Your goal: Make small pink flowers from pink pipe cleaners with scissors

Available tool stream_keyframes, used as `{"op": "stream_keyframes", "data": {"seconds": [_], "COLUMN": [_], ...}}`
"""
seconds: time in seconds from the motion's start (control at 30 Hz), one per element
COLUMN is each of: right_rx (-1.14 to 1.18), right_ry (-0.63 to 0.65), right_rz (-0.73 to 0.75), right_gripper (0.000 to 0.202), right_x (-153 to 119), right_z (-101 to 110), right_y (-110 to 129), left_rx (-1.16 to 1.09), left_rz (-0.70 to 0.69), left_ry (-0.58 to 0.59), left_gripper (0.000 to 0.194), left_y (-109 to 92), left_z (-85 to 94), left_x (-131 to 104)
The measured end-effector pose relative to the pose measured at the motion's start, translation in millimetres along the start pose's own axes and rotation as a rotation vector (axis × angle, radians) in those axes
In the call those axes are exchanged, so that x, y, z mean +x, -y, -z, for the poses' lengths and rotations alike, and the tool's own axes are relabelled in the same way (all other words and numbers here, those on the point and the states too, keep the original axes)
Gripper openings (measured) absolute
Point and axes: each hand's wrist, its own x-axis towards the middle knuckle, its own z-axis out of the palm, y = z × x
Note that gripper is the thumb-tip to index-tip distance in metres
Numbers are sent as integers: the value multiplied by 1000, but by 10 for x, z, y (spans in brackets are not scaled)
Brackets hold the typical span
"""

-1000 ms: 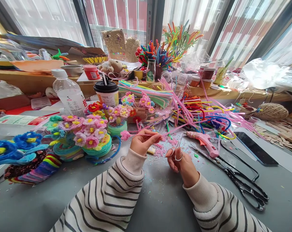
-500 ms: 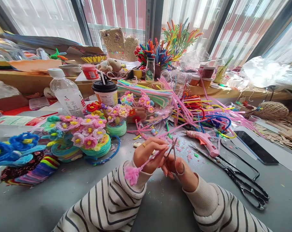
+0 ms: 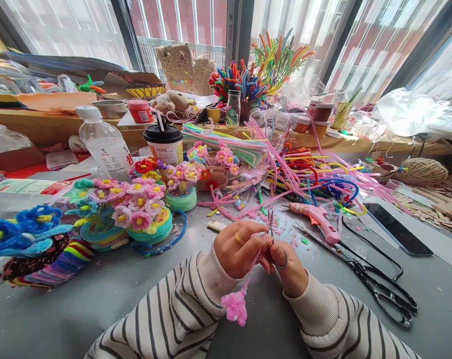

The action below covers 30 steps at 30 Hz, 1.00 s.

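Note:
Near the middle of the grey table, my left hand (image 3: 241,248) is closed on the stem of a pink fuzzy flower (image 3: 235,306), whose head hangs below the wrist. Close against it, my right hand (image 3: 289,264) is closed round small scissors (image 3: 271,222), with a handle ring at the thumb and the blades pointing up between both hands. The fingers hide the stem's upper end. Pink fluff and glitter lie on the table just behind the hands.
Flower pots (image 3: 147,227) stand at the left. At the right lie a pink glue gun (image 3: 318,219), large black scissors (image 3: 379,284) and a phone (image 3: 394,228). Behind are a bottle (image 3: 108,149), a cup (image 3: 165,147) and loose pipe cleaners (image 3: 286,164).
My left hand has turned and moved right, closer to my right hand. The pink flower has swung down and to the right. The small scissors' blades now look closer together.

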Motion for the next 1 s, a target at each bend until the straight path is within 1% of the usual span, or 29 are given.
{"op": "stream_keyframes", "data": {"seconds": [0.13,0.33,0.43,0.53,0.67,0.83,1.0], "right_rx": [8,15,21,59,127,82,34], "right_ry": [-39,-57,-40,4,30,-52,-105], "right_rz": [21,-30,-34,-30,-6,2,2], "right_gripper": [48,47,51,57,57,53,47], "right_x": [-4,-12,-14,-18,-19,-22,-30], "right_z": [-2,-7,-9,-9,-4,5,21], "right_y": [1,25,9,-18,-26,-6,-30], "left_rx": [20,32,37,15,-14,-10,-3], "left_rz": [9,14,14,5,-10,-6,6], "left_ry": [-3,-1,-5,-7,2,10,3], "left_gripper": [11,11,12,10,10,10,11], "left_y": [0,-6,-9,-9,-2,-3,-14], "left_z": [2,0,4,12,17,15,16], "left_x": [0,-7,-13,-9,-2,-2,5]}}
